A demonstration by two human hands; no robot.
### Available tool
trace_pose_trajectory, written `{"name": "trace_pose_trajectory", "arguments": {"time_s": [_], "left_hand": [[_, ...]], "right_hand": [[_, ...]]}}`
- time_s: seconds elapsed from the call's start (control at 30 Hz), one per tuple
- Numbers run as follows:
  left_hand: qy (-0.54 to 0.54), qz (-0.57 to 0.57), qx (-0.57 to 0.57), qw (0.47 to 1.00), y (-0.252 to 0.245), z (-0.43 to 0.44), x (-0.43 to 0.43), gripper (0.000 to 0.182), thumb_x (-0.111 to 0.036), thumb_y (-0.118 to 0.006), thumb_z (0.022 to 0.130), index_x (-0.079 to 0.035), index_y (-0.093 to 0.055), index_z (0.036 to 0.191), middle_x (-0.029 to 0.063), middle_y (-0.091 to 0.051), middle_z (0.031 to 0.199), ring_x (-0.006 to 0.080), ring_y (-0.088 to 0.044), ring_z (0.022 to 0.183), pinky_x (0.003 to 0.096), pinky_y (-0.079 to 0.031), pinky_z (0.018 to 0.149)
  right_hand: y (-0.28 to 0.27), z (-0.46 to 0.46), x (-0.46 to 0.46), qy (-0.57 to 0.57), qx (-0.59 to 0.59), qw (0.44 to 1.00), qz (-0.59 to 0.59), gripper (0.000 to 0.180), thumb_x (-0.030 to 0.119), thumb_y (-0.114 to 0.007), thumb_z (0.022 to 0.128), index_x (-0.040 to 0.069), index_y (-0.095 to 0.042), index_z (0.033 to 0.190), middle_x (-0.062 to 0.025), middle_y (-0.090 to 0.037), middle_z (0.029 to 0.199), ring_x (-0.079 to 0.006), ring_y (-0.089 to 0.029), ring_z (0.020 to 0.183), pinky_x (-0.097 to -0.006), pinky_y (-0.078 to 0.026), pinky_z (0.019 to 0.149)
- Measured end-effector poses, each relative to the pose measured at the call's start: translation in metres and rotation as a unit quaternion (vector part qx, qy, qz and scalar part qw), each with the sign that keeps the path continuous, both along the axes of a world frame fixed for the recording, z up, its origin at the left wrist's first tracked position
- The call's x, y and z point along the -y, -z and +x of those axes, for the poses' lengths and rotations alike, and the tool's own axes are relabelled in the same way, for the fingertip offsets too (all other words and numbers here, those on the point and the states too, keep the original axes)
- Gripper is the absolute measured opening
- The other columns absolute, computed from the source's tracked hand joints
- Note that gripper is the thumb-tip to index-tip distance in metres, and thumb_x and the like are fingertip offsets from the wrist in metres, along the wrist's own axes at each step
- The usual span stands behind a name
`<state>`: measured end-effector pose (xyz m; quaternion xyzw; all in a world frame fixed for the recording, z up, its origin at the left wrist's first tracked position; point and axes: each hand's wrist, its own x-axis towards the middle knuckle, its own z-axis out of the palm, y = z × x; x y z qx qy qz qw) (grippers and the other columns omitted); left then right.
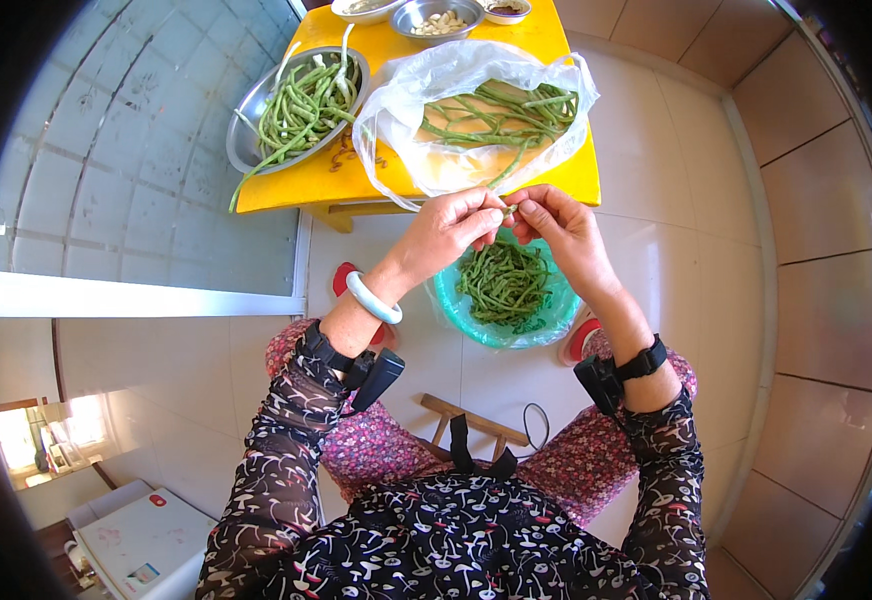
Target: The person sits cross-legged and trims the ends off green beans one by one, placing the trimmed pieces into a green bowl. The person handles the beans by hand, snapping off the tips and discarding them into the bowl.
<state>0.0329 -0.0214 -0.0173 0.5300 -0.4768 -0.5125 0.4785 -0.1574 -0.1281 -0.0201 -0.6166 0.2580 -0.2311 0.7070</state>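
My left hand [457, 219] and my right hand [562, 226] meet at the front edge of the yellow table. Their thumbs and fingertips pinch a short bit of green bean [509, 211], mostly hidden by the fingers. Just below them on the floor, a green plastic basin [447, 304] with a clear plastic liner holds a heap of bean pieces [505, 281]. Beyond my hands, an open clear plastic bag [398, 112] lies on the table with long green beans [496, 120] in it. One bean hangs out over the bag's near side, towards my hands.
On the yellow table [286, 196], a steel bowl [241, 146] of long beans stands left, beside scattered reddish-brown seeds [344, 154]. Behind are a metal bowl of pale cloves [440, 24] and two small dishes. A glass partition [143, 150] borders the left, a tiled wall [818, 210] the right.
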Motion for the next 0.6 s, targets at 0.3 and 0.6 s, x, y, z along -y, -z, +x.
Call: {"name": "trace_pose_trajectory", "arguments": {"time_s": [0.3,0.6], "left_hand": [[-0.011,0.021,0.077,0.997,0.002,-0.007,0.002,0.020,-0.020,-0.061,0.105,-0.001,-0.068,0.108,-0.0035,-0.062,0.085,0.0059,-0.056,0.077,0.0233,-0.048,0.072],[-0.070,-0.082,0.263,0.959,0.000,-0.015,0.003,0.014,-0.011,-0.070,0.096,0.000,-0.069,0.103,0.0111,-0.074,0.093,0.0219,-0.071,0.085,0.0340,-0.056,0.077]], "right_hand": [[-0.010,-0.005,-0.007,0.043,-0.087,0.901,-0.422,0.011,0.010,-0.072,0.091,0.006,-0.072,0.101,-0.0119,-0.073,0.090,-0.0290,-0.073,0.077,-0.0373,-0.058,0.069],[-0.007,-0.001,-0.016,0.084,-0.163,0.857,-0.481,0.012,0.014,-0.074,0.088,0.007,-0.070,0.098,-0.0102,-0.074,0.090,-0.0295,-0.073,0.075,-0.0389,-0.059,0.067]]}}
